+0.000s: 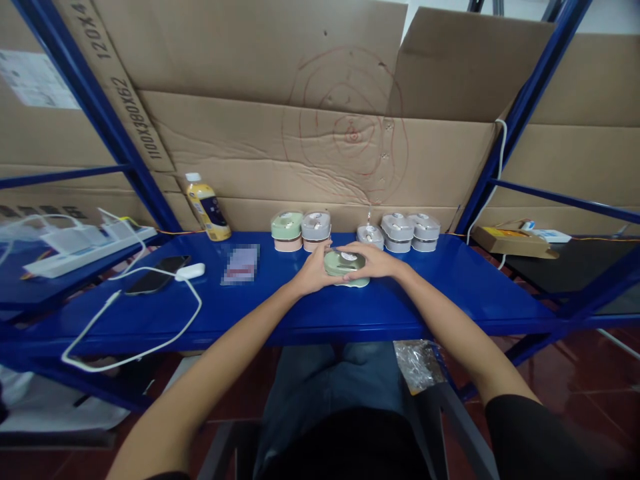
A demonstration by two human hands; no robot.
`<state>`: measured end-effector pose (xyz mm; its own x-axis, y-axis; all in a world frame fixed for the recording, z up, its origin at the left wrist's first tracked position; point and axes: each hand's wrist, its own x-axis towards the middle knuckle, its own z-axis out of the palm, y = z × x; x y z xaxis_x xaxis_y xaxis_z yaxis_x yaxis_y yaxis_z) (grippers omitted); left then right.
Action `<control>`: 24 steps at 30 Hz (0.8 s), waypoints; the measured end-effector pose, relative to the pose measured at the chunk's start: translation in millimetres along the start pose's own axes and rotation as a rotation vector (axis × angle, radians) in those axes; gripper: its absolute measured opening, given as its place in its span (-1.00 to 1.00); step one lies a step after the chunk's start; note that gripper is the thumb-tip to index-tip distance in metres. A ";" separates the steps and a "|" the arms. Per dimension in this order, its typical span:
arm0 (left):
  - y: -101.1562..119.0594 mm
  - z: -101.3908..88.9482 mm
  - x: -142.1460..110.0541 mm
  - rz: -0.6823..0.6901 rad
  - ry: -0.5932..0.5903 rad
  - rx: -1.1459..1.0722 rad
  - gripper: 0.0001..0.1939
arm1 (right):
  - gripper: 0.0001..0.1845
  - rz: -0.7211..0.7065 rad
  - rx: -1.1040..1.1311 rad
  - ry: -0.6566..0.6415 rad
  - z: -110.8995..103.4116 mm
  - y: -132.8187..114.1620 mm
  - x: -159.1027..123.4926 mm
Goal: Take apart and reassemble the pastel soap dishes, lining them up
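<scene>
Between my two hands is a small green box with a clear lid (344,263). My left hand (316,270) wraps round its left side, and my right hand (376,261) grips it from the right. Just under the box shows a pale green piece (357,283), partly hidden; I cannot tell whether the two touch. Behind my left hand stand a green-topped stack of boxes (287,231) and a grey-topped stack (316,229). Behind my right hand are a single grey box (371,235) and two more grey stacks (397,231), (424,231).
The blue table (250,313) carries a yellow bottle (209,208), a blurred card-like item (241,264), a phone (159,275) and a white cable (200,307) on the left. A power strip (90,250) lies farther left. Cardboard (225,140) walls the back; blue posts (530,100) flank it.
</scene>
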<state>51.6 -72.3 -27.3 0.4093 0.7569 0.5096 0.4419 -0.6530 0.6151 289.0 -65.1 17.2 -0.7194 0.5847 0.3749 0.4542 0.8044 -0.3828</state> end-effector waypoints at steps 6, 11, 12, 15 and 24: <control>-8.2 2.9 1.2 -0.050 -0.061 0.001 0.12 | -0.09 0.066 -0.046 -0.036 5.3 -1.0 -2.8; -12.0 1.7 1.3 -0.049 -0.072 0.015 0.08 | -0.04 0.114 -0.076 -0.043 10.1 3.0 -7.6; -13.1 1.5 1.4 -0.052 -0.077 0.013 0.08 | -0.04 0.123 -0.081 -0.042 10.9 2.9 -8.3; -17.9 1.8 2.2 -0.048 -0.091 -0.002 0.06 | -0.03 0.141 -0.109 -0.047 10.3 0.6 -10.1; -29.6 -0.7 7.0 -0.043 0.178 0.123 -0.61 | 0.12 0.295 -0.254 -0.088 -24.1 11.1 -29.7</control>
<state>40.8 -47.7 -41.5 0.2456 0.7697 0.5893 0.5544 -0.6102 0.5659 328.1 -71.1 22.2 -0.5757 0.7924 0.2017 0.7561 0.6098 -0.2377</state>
